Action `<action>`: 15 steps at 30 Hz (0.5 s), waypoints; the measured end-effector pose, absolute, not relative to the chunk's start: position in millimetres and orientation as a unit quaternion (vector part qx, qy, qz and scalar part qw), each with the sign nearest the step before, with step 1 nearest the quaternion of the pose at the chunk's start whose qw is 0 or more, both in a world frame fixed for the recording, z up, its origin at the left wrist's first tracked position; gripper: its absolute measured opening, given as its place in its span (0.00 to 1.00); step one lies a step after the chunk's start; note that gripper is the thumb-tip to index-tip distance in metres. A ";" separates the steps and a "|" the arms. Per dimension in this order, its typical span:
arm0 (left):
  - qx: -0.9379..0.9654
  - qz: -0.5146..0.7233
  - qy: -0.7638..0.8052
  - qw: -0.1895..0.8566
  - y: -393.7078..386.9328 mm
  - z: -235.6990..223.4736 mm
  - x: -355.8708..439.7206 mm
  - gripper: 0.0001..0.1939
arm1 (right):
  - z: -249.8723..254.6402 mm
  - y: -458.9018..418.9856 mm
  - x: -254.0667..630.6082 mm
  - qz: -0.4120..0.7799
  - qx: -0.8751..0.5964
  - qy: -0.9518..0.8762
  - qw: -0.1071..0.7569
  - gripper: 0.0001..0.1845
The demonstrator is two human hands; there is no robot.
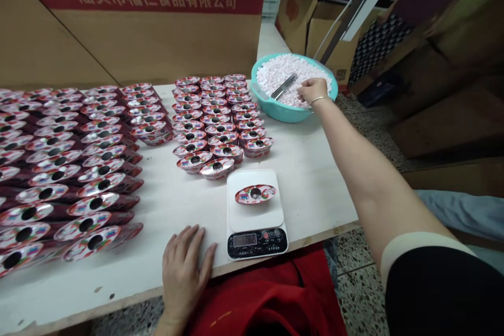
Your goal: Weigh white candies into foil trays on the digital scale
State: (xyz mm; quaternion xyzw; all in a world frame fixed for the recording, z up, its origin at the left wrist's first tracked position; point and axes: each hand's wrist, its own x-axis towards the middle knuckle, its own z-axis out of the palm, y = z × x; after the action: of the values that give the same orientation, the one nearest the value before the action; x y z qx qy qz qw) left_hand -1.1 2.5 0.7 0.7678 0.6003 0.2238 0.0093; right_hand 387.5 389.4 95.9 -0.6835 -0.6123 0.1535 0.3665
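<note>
A pale wooden table (315, 178) carries everything here. The left hand (183, 268) lies flat on its near edge, palm down, fingers spread. Just right of that hand sits a white digital scale (255, 218) with one foil-topped cup (255, 194) on its platform. Beyond the scale stands a block of the same cups (218, 115) in tight rows, and a much larger field of cups (66, 168), possibly stacked sideways, fills the table out past the hand's left. At the far right corner a teal basin (275, 107) of small white pieces rests on the board, where the right hand (314, 90) reaches in.
</note>
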 end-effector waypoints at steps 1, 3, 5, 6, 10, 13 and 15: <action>0.767 0.225 0.601 0.009 2.8 0.9 -1.0 0.24 | 104.7 378.2 381.8 0.185 -0.690 -0.575 0.399 0.05; 0.766 0.227 0.602 0.007 3.2 1.9 -0.2 0.23 | 122.7 345.5 367.2 0.266 -0.672 -0.520 0.455 0.06; 0.766 0.228 0.601 0.004 3.3 3.0 1.1 0.23 | 138.5 300.7 350.0 0.347 -0.614 -0.534 0.466 0.08; 0.766 0.228 0.601 0.002 3.3 3.3 1.6 0.23 | 144.9 275.8 341.2 0.389 -0.585 -0.551 0.450 0.08; 0.766 0.231 0.600 -0.003 3.4 2.6 2.5 0.22 | 157.6 185.2 308.4 0.509 -0.505 -0.614 0.330 0.09; 0.764 0.233 0.601 -0.004 3.1 1.5 2.5 0.21 | 157.0 147.7 289.7 0.477 -0.485 -0.693 0.239 0.05; 0.763 0.234 0.602 -0.005 2.7 1.0 2.6 0.21 | 154.9 137.9 281.0 0.408 -0.474 -0.757 0.189 0.05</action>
State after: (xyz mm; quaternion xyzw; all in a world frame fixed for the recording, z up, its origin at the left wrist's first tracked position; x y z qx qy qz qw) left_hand 2.6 2.7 1.0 0.7634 0.6020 0.2340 -0.0049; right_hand 281.0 137.9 154.9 -0.4745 -0.7567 0.4081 0.1887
